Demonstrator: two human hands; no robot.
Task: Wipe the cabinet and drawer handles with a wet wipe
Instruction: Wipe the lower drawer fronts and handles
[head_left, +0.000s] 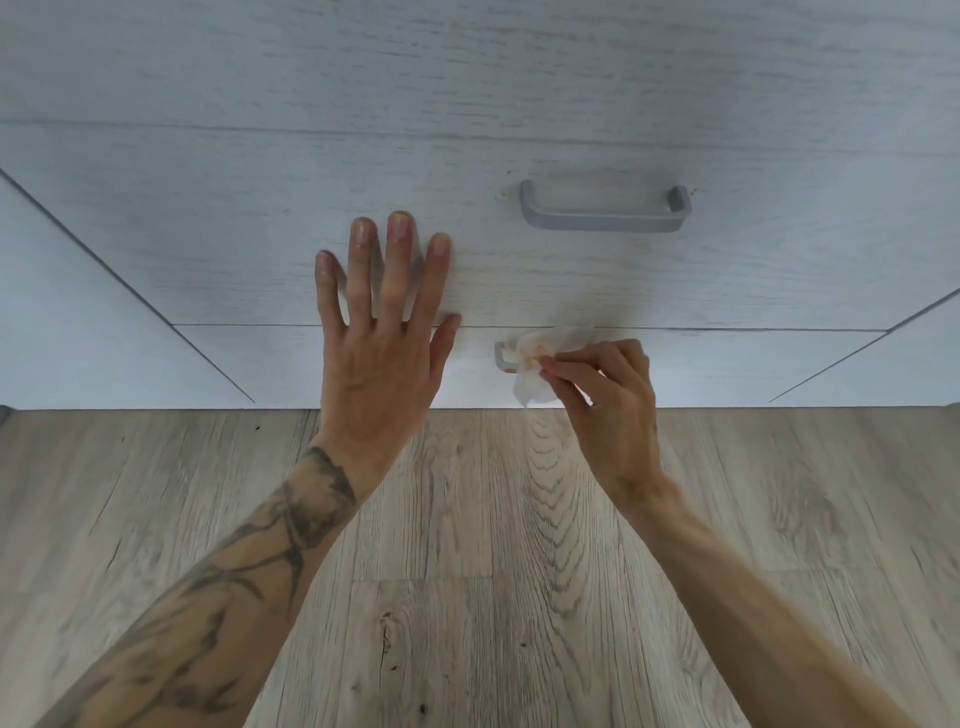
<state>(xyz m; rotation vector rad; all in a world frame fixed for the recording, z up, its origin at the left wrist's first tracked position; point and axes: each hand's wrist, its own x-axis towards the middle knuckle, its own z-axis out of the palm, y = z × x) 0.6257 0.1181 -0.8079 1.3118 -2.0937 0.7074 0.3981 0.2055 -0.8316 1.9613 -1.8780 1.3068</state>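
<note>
A white wet wipe (535, 376), stained orange near the middle, is wrapped over the lower drawer's grey handle (503, 357); only the handle's left end shows. My right hand (608, 405) pinches the wipe against that handle. My left hand (382, 338) lies flat with straight, spread fingers on the pale wood-grain drawer fronts, left of the handle, across the seam between the two drawers. The upper drawer's grey bar handle (605, 213) is bare, above and to the right.
Pale drawer fronts (727, 270) fill the upper half, with neighbouring cabinet panels angling away at the left (78, 312) and right (924, 343). Light wood-look floor (467, 597) runs beneath my forearms.
</note>
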